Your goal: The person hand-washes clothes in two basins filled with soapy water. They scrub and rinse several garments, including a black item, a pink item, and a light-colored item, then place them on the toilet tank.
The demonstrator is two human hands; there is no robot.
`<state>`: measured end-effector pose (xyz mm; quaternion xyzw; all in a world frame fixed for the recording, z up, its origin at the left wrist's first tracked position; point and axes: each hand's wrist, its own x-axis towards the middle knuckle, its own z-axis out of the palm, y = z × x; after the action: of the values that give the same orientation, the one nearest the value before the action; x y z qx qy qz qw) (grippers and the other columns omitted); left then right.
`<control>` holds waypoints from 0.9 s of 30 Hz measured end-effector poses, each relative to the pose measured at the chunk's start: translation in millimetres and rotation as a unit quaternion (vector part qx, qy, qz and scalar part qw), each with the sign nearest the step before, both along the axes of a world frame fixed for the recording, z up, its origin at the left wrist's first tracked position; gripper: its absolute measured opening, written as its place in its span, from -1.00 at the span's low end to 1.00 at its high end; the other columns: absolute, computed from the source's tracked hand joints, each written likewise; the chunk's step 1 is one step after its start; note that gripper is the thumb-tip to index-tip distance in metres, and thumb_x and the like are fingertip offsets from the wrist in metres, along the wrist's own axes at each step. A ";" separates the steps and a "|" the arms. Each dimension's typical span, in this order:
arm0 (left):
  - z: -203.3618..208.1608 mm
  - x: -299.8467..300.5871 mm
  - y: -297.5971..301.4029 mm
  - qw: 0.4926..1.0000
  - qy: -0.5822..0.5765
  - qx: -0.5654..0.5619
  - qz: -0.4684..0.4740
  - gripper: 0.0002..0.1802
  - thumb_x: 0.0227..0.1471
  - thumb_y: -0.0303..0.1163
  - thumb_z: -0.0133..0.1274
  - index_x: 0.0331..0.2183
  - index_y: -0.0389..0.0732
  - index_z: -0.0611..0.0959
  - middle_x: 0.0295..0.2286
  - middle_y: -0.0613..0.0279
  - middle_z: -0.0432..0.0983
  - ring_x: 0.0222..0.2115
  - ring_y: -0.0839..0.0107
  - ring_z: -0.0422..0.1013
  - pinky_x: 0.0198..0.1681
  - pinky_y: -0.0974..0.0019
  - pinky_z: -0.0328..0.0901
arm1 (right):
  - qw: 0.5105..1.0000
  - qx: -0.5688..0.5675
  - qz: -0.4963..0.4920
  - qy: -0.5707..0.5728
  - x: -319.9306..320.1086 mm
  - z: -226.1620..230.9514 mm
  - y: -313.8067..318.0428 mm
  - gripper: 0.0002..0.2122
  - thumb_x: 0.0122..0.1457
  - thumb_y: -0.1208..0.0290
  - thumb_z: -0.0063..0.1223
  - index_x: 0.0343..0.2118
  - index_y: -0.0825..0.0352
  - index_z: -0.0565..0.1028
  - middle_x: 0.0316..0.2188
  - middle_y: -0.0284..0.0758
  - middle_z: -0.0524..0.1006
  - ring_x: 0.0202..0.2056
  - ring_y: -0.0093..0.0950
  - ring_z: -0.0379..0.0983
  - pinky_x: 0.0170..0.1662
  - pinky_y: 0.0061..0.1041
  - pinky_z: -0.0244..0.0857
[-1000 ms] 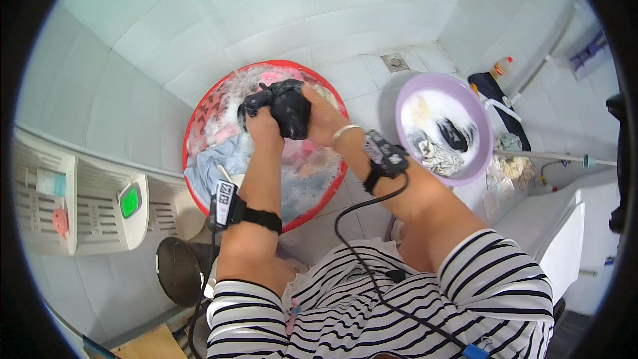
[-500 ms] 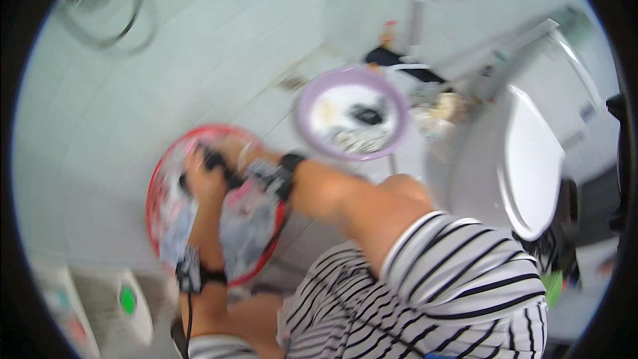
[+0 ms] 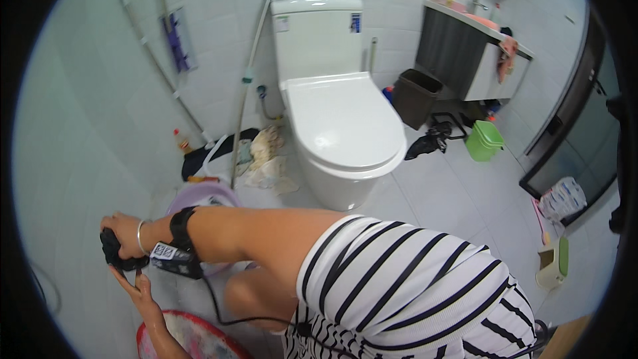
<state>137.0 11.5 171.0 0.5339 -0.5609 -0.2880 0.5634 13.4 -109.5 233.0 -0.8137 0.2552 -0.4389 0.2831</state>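
At the far left, my right hand (image 3: 125,231), with a bangle at its wrist, is closed around a wet-looking bundle of black cloth (image 3: 114,252). Just beneath, my left hand (image 3: 136,287) touches the lower end of the cloth, its fingers stretched out and its thumb apart. The cloth is crumpled, so I cannot tell what garment it is. Below my left forearm stands a red-rimmed basin (image 3: 193,319) with laundry in it, partly cut off by the lower edge. Behind my right forearm is a purple basin (image 3: 183,198), mostly hidden, with suds and dark cloth inside.
A white toilet (image 3: 345,123) stands ahead, lid down. Mop poles (image 3: 249,73) lean on the wall beside crumpled rags (image 3: 266,149). To the right are a dark bin (image 3: 415,100), a green bucket (image 3: 484,141) and a sink cabinet (image 3: 458,50). A cable (image 3: 259,321) hangs from my right wrist device.
The black cloth has been lifted out of the red basin and moved left, beside the wall. My view has swung right, bringing the toilet and sink into sight.
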 end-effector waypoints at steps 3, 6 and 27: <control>-7.2 -20.9 -12.1 0.989 -0.139 -0.046 -0.038 -0.26 0.00 -0.45 -0.08 0.17 -0.16 -0.03 0.15 0.09 -0.11 -0.01 0.17 0.19 -0.03 0.25 0.17 | 0.991 -0.087 -0.083 0.054 -93.2 12.6 -16.5 -0.46 -0.29 0.50 0.16 -0.12 0.21 0.27 -0.20 -0.10 0.28 -0.18 -0.07 0.31 -0.12 -0.28 0.24; -38.7 -13.9 -19.6 0.973 -0.213 0.073 -0.044 -0.34 -0.02 -0.46 -0.06 0.12 -0.28 0.12 0.11 0.02 -0.02 0.01 0.21 0.17 0.01 0.30 0.12 | 0.950 0.050 -0.167 0.257 -174.7 4.4 -14.6 -0.37 -0.31 0.35 0.23 -0.05 0.16 0.27 -0.14 -0.06 0.32 -0.13 -0.09 0.33 -0.08 -0.24 0.25; -136.2 83.4 110.5 0.854 -0.376 0.359 0.004 -0.45 -0.16 -0.33 0.07 -0.07 -0.32 0.43 -0.12 -0.17 0.33 -0.11 -0.01 0.30 -0.03 0.15 0.20 | 0.808 0.125 -0.477 0.324 -514.1 65.2 -38.7 -0.62 0.04 0.08 -0.02 -0.20 0.27 0.50 -0.24 -0.13 0.50 -0.18 -0.29 0.41 -0.08 -0.40 0.24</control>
<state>220.4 122.0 34.8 0.7690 -0.5852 -0.2444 0.0804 -500.8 -148.2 298.2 -0.6422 0.7406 -0.1942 0.0385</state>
